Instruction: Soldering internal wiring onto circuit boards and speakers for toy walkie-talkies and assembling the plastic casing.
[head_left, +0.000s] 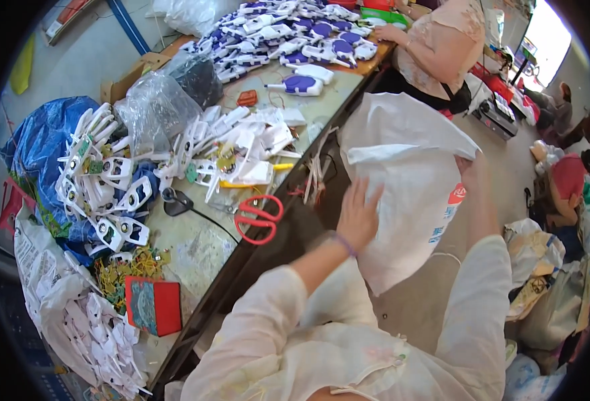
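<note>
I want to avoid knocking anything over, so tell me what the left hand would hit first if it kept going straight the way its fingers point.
The left hand already lies on the big white sack, fingers pointing up and away. Going straight on, it would slide further along the sack; beyond that, depth is unclear.

Right hand hidden, co-worker cut off

The right hand (472, 167) is mostly covered by the white sack (408, 180); its grip cannot be told. The left hand (358, 217) fingers are blurred. The co-worker (435, 47) is cropped at the top edge.
</note>
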Demonstrator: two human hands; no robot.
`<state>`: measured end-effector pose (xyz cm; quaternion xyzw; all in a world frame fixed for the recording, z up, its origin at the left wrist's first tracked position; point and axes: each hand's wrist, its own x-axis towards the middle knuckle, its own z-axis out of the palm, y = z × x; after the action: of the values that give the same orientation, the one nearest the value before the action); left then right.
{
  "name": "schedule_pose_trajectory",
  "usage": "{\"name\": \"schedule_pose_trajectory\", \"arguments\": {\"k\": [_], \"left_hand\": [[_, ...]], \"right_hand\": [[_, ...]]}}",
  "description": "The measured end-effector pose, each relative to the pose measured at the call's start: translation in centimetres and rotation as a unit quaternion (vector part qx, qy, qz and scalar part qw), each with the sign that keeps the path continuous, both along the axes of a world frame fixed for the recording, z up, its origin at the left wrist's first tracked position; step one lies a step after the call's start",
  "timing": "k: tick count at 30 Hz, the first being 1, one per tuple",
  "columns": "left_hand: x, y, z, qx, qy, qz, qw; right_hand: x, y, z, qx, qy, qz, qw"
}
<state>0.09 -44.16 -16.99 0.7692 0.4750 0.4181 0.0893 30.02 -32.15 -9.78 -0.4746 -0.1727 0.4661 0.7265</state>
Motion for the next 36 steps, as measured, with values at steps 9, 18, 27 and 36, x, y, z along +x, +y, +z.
{"name": "schedule_pose_trajectory", "arguments": {"k": [9, 18, 27, 36], "left_hand": [[-13.8, -17.1, -6.9, -0.312, -0.014, 0.058, 0.948], [-18.2, -26.3, -9.7, -0.474, -0.077, 0.169, 0.861], [-18.4, -26.7, -8.8, -0.52, -0.06, 0.136, 0.841], [-21.7, -31.4, -20.5, -0.692, 0.002, 0.079, 0.717]], "right_hand": [[0.6, 13.0, 2.7, 0.049, 0.057, -0.102, 0.992], [-3.6, 10.7, -1.6, -0.173, -0.353, 0.069, 0.917], [-5.2, 8.2, -8.7, -0.007, -0.729, -0.018, 0.684], [-2.8, 4.5, -18.8, -0.37, -0.738, 0.325, 0.46]]}}
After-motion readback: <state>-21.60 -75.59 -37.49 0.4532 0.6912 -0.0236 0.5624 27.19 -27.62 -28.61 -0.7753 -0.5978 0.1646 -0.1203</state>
